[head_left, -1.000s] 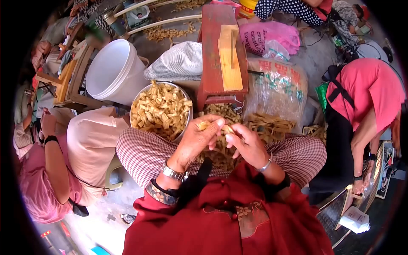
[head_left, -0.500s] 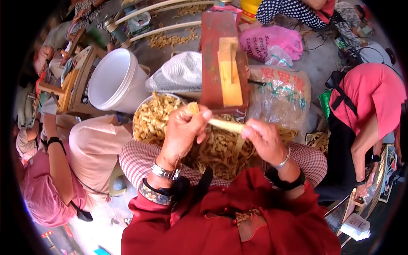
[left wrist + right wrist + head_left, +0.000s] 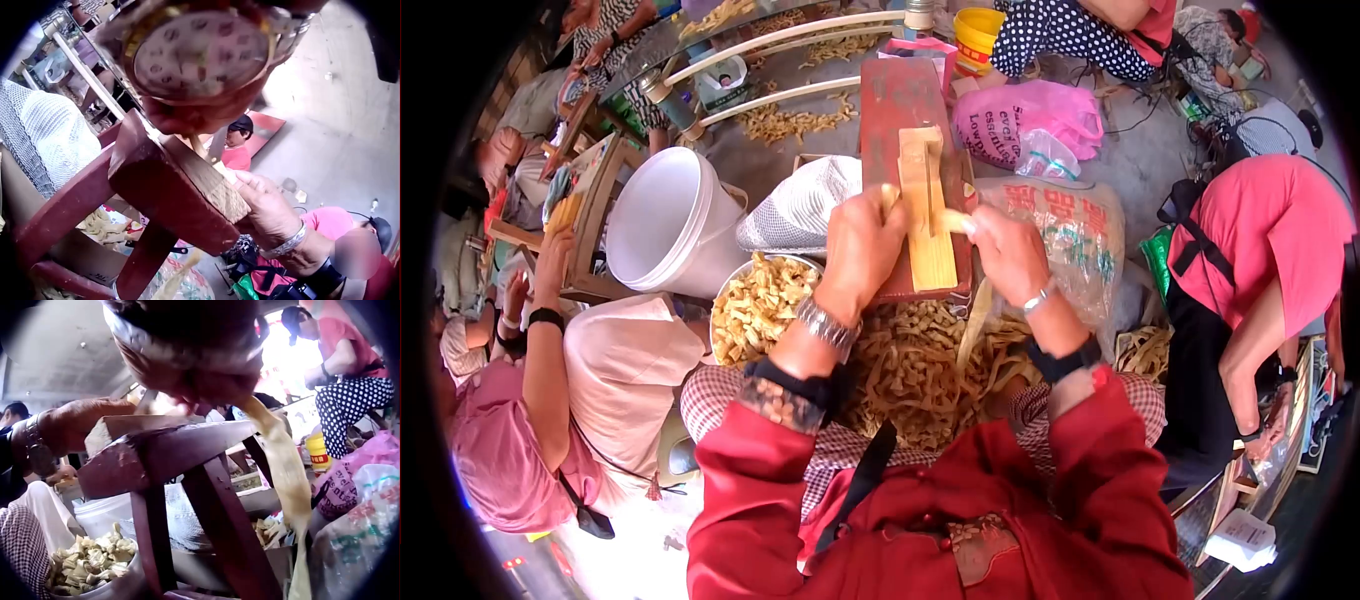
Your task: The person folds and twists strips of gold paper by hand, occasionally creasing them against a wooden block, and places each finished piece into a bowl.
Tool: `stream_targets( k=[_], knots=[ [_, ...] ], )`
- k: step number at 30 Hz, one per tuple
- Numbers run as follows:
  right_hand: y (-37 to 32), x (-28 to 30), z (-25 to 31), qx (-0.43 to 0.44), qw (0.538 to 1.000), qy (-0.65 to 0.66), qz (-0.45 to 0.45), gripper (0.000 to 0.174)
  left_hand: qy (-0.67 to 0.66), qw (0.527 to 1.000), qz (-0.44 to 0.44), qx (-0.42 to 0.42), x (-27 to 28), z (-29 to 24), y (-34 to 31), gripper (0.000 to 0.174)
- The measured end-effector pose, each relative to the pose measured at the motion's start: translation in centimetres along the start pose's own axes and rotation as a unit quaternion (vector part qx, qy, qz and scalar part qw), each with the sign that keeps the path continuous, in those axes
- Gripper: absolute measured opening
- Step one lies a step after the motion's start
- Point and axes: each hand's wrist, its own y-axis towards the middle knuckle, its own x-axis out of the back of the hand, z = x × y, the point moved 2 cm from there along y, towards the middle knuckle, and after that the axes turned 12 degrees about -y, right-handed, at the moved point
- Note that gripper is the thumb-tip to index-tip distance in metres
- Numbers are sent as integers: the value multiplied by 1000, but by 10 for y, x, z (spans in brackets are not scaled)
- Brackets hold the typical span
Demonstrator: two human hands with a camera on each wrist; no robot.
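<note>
A red wooden bench (image 3: 890,105) stands in front of me, bearing a pale wood block (image 3: 932,265) with a thin upright blade (image 3: 217,147). My left hand (image 3: 862,250) is at the block's left side and pinches a pale yellow, knotted-looking strip (image 3: 950,221); a short end pokes up by its thumb. At the block's right side, my right hand (image 3: 1010,255) grips the same strip, which crosses the block at the blade. A long, flat tail (image 3: 287,472) hangs from the right hand beside the bench. The watch hides the left fingertips in the left wrist view.
A bowl of yellow knotted pieces (image 3: 765,305) stands left of the bench, near a white bucket (image 3: 662,215) and a mesh sack (image 3: 800,210). Loose strips (image 3: 915,375) lie below the bench. A clear plastic bag (image 3: 1065,235) lies right. Seated people work on both sides.
Both hands have moved forward from above the lap to the block on the bench, carrying the strip. They first drew it out between them; now it lies across the block.
</note>
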Motion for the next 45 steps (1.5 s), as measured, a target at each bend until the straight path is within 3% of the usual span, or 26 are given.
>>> stream_targets(
  k=[2, 5, 7, 8, 10, 12, 13, 15, 17, 18, 21, 24, 25, 26, 28, 30, 32, 33, 34, 35, 36, 37, 40, 41, 44, 45],
  knots=[
    [-25, 8, 7, -40, 996, 73, 18, 16, -86, 996, 21, 23, 10, 6, -15, 26],
    [-60, 27, 29, -73, 975, 207, 41, 14, -172, 941, 183, 227, 44, -31, -52, 39],
    [-75, 27, 39, -65, 961, 267, 21, 14, -179, 932, 210, 235, 47, -32, -83, 33],
    [-91, 30, 52, -57, 966, 236, 90, 14, -184, 929, 226, 228, 45, -17, -99, 32],
    [-99, 35, 82, -43, 940, 314, 123, 14, -179, 917, 186, 305, 40, 4, -131, 35],
    [-112, 21, 107, 40, 913, 394, 98, 11, -109, 949, 215, 204, 33, 52, -162, 37],
    [-122, 14, 118, 52, 919, 375, 114, 11, -177, 926, 262, 206, 31, 28, -159, 43],
    [-135, 2, 140, 99, 913, 384, 99, 10, -388, 842, 201, 316, 24, -4, -180, 48],
    [-152, -4, 155, 104, 887, 422, 154, 11, -494, 658, 216, 525, 11, 13, -180, 45],
    [-157, -5, 161, 105, 868, 446, 189, 12, -501, 652, 157, 547, 9, 3, -178, 42],
    [-165, -1, 165, 77, 845, 508, 147, 15, -561, 643, 181, 488, 12, 3, -165, 31],
    [-153, 14, 143, -61, 836, 543, 46, 13, -461, 781, 151, 393, 26, 3, -161, 16],
    [-150, 17, 137, -160, 819, 551, -1, 16, -425, 810, 58, 400, 25, -12, -163, 11],
    [-146, 13, 129, -162, 839, 514, -73, 18, -435, 794, 138, 402, 34, -19, -164, 10],
    [-143, 5, 126, -188, 796, 573, -61, 22, -389, 803, 166, 420, 35, -39, -169, 10],
    [-143, -10, 128, -228, 792, 566, 19, 24, -375, 812, 229, 384, 41, -34, -172, 12],
    [-143, -12, 126, -190, 861, 470, 53, 26, -324, 846, 255, 339, 46, -44, -170, 14],
    [-144, -14, 126, -239, 818, 514, 94, 25, -292, 857, 255, 340, 53, -55, -167, 9],
    [-143, -12, 126, -228, 834, 493, 95, 25, -199, 933, 232, 191, 54, -57, -164, 7],
    [-142, -10, 126, -215, 849, 473, 97, 25, -97, 975, 199, 35, 53, -59, -164, 4],
    [-141, -9, 126, -202, 863, 453, 98, 27, 9, 980, 158, -122, 54, -63, -165, 4],
    [-142, -9, 128, -199, 836, 504, 85, 31, 42, 977, 149, -145, 56, -65, -169, 8],
    [-145, -7, 117, -84, 851, 475, 207, 32, 40, 976, 148, -154, 53, -71, -178, 12],
    [-150, -12, 116, -60, 855, 479, 190, 37, 45, 970, 166, -172, 54, -70, -178, 14],
    [-146, 1, 118, -73, 849, 483, 203, 41, 9, 973, 184, -142, 54, -65, -178, 13],
    [-148, 1, 115, -58, 852, 481, 198, 41, -12, 980, 181, -79, 56, -61, -179, 14]
  ],
)
